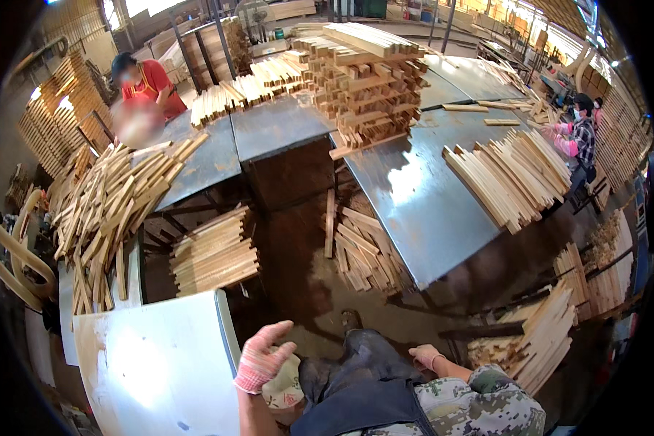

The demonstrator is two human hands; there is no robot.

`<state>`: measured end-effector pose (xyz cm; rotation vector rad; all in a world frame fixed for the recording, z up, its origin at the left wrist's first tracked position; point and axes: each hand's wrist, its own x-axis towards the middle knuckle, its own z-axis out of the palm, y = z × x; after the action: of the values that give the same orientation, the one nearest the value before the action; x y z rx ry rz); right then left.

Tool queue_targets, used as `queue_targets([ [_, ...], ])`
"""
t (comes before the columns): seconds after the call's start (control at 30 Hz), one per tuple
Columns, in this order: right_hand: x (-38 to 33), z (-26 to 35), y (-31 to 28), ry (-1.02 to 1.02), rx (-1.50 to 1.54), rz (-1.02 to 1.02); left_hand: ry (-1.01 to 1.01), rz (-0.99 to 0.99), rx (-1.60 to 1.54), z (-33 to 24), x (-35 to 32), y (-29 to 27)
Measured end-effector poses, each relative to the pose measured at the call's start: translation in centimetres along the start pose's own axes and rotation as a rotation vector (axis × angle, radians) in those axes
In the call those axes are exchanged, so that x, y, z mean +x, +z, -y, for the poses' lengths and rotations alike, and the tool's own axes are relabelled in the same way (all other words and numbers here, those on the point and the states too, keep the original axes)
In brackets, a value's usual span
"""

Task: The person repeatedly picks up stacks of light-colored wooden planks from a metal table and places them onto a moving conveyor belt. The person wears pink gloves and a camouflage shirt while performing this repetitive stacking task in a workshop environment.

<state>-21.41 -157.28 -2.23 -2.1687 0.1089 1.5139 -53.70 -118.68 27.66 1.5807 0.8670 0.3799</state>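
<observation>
My left hand point(261, 360), in a red-and-white knit glove, is raised beside the right edge of a pale metal-topped table point(189, 327). Its fingers are stretched apart and hold nothing. Behind that wrist is a whitish bag-like thing with red marks point(284, 385), partly hidden. My right hand point(426, 356), in a similar glove, hangs by my right thigh with its fingers curled in, and nothing shows in it. Dark trousers and a dark apron point(367, 410) lie between my hands. A stack of wooden strips point(538, 341) stands to the right of my right arm.
Loose wooden strips point(116, 203) heap up at left, more point(214, 251) sit lower. A tall crisscross stack point(363, 80) and a strip row point(512, 174) rest on metal tables point(429, 236). Strips point(363, 251) fill a low spot ahead. Co-workers stand at left point(160, 76) and right point(583, 134).
</observation>
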Motion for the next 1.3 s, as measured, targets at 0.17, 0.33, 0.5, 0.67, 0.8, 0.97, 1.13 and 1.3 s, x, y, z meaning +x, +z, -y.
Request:
queue_targets([
  [0.17, 5.4, 8.8, -0.2, -0.028, 0.06, -0.013, -0.078, 0.181, -0.032, -0.9, 10.6, 2.4],
  [0.33, 13.1, 21.0, -1.6, -0.101, 0.133, 0.048, -0.247, 0.139, -0.12, -0.9, 20.8, 2.9],
  [0.5, 18.2, 34.5, -2.9, -0.118, 0.227, 0.111, -0.269, 0.136, -0.032, -1.8, 30.0, 2.1],
  [0.67, 17.9, 48.3, -1.8, -0.125, 0.246, 0.247, -0.347, 0.037, -0.057, -1.9, 36.6, 0.1],
  [0.8, 21.2, 54.9, -0.1, -0.044, 0.303, 0.383, -0.41, 0.024, -0.119, 1.6, 41.9, -2.4],
  [0.97, 26.7, 61.7, 2.2, -0.104, 0.039, 0.277, -0.446, -0.006, -0.116, 3.8, 51.1, -7.6],
  [1.13, 30.3, 70.6, 2.8, -0.038, -0.018, 0.275, -0.353, 0.042, 0.092, 5.6, 62.5, -14.5],
  [1.3, 30.9, 83.5, 6.3, -0.188, 0.099, 0.267, -0.299, 0.096, 0.236, 4.4, 73.7, -21.0],
])
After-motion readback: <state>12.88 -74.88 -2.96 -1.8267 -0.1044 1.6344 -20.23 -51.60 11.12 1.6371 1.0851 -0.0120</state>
